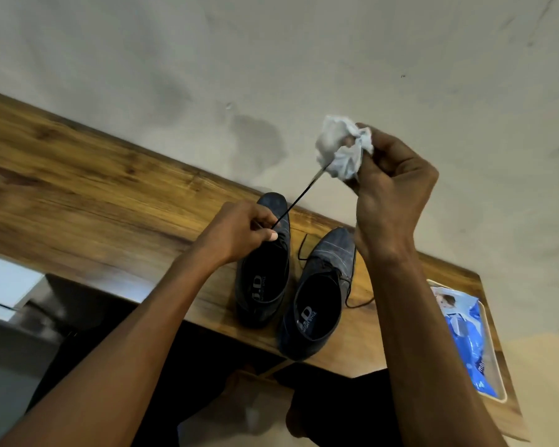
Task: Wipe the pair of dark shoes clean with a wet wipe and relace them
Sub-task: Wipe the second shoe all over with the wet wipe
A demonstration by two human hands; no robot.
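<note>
The left hand [239, 229] sits over the left shoe [265, 269] on the wooden table [94, 195], fingers curled, pinching one end of a black lace [299, 203]. The lace runs taut up to the right, seemingly into a crumpled white wipe [342, 148] that the raised right hand [391, 195] grips in its fingertips. Below, the right shoe [320, 295] stands just beside its mate, its own lace trailing loose. At far right a blue packet [465, 337] lies in a white tray [494, 359].

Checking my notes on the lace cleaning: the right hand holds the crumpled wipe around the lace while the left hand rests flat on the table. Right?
Not quite. In the head view the left hand pinches the lace over the left shoe; the right hand does hold the wipe.
</note>
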